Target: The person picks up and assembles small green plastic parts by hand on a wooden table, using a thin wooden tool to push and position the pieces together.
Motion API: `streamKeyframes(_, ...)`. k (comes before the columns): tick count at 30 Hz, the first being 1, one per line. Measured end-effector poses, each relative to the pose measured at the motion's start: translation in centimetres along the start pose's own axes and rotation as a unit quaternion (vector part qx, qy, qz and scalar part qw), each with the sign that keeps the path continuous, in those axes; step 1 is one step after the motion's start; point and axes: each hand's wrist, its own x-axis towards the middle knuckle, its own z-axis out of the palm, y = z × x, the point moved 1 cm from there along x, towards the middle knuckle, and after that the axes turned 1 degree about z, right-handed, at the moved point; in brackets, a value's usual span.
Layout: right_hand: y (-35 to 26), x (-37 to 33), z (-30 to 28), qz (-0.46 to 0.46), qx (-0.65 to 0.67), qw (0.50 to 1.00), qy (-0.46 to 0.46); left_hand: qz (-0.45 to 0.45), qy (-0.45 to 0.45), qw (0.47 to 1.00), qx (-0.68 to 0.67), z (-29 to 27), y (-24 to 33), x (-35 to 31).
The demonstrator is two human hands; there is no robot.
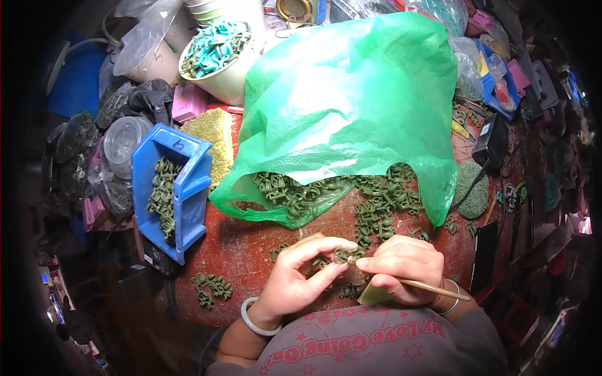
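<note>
Close to my body, my left hand (306, 276) pinches a small dark green looped piece (347, 254) between thumb and fingertips. Facing it, my right hand (406, 266) is closed around a slim tool with a wooden handle (439, 289). The tool's working end is at the piece, too small to make out. Below the right hand shows a flat yellow-green thing (374, 293), partly hidden. Just beyond my hands lies a pile of similar green pieces (379, 210). It reaches under a green plastic bag (348, 94), whose open mouth faces me.
A blue bin (194, 191) with green pieces stands at left, beside a yellow sponge-like block (213, 141). More pieces (211, 289) lie near the table's front left. Behind is a white bucket (227, 84) of teal and green parts; at right, a black adapter (490, 141) and green pad (470, 191).
</note>
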Motion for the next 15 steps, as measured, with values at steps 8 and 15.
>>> streamKeyframes(8, 0.5, -0.9, -0.5, 0.063, 0.155, 0.984, 0.058, -0.044, 0.016, 0.99, -0.135, 0.3, 0.0, -0.5)
streamKeyframes(15, -0.1, -0.9, -1.0, 0.141, 0.188, 0.97, 0.067, -0.083, -0.059, 0.927, -0.36, -0.4, -2.1, -0.6)
